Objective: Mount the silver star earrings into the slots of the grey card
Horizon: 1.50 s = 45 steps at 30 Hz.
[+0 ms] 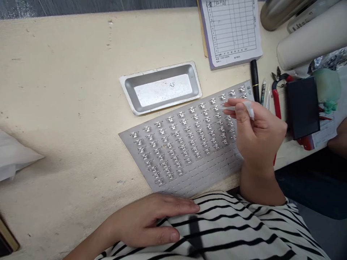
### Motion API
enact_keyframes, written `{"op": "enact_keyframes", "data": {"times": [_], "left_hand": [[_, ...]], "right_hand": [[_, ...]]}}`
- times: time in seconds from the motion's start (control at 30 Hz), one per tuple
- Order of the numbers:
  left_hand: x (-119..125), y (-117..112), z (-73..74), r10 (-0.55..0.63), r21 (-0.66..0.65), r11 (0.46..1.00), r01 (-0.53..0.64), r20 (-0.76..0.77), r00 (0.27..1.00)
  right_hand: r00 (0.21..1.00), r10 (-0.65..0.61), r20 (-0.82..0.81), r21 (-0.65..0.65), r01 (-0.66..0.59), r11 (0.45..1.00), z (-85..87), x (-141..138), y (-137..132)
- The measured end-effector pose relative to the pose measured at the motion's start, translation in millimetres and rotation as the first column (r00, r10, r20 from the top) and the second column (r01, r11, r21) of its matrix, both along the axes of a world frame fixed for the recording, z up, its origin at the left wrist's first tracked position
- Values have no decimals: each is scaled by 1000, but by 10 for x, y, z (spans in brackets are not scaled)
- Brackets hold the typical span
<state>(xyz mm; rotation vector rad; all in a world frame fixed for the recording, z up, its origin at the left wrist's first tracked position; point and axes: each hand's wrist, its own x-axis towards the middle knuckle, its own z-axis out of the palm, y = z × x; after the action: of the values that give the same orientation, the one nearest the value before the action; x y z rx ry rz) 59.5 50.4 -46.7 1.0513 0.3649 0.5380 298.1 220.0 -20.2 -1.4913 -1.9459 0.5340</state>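
Observation:
A grey slotted board [206, 169] lies on the table, with several rows of small silver pieces [187, 139] stuck in it. My right hand [256, 135] hovers over the board's right end, fingers pinched round a thin translucent tool [240, 107] whose tip points left at the upper rows. My left hand [151, 220] rests flat at the table's near edge, just below the board, fingers stretched out and touching a black-and-white striped cloth [233, 231]. It holds nothing.
An empty metal tray [130, 85] sits behind the board. A printed form pad [231, 30], a black pen [255, 79], red-handled pliers [276, 94], a black box [302, 106], a white roll [311, 38] and a green object [326, 86] crowd the right. White cloth [13, 155] lies at the left.

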Motion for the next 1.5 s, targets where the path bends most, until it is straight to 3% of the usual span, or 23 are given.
{"op": "enact_keyframes", "data": {"times": [0.17, 0.27, 0.37, 0.47, 0.7, 0.93, 1.07, 1.5], "left_hand": [[-3, 6, 17, 11, -11, 1000, -11, 2, 1000], [3, -2, 21, 37, 13, 999, -37, 3, 999], [9, -11, 17, 54, 43, 998, -54, 3, 999], [12, -9, 19, 48, 47, 998, -48, -12, 999], [-1, 4, 21, 25, 29, 999, -24, -25, 999], [-15, -8, 2, 2, 11, 1000, -2, -25, 1000], [-9, 1, 5, 13, 9, 1000, -13, -18, 1000], [-13, -3, -3, 5, 20, 1000, -5, -29, 1000]], "right_hand": [[988, -84, -131, 22, 88, 996, 151, -29, -56], [978, -75, -195, -4, 76, 997, 220, 22, -40], [959, -49, -281, 32, 61, 998, 173, 111, 37], [941, -37, -335, 63, 62, 996, 20, 191, 127], [970, -54, -235, 41, 65, 997, -222, 214, 200], [978, 28, -208, 17, -25, 1000, -246, 186, 201], [989, 6, -147, 1, -6, 1000, -246, 178, 199], [987, -9, -157, 3, 9, 1000, -249, 194, 185]]}}
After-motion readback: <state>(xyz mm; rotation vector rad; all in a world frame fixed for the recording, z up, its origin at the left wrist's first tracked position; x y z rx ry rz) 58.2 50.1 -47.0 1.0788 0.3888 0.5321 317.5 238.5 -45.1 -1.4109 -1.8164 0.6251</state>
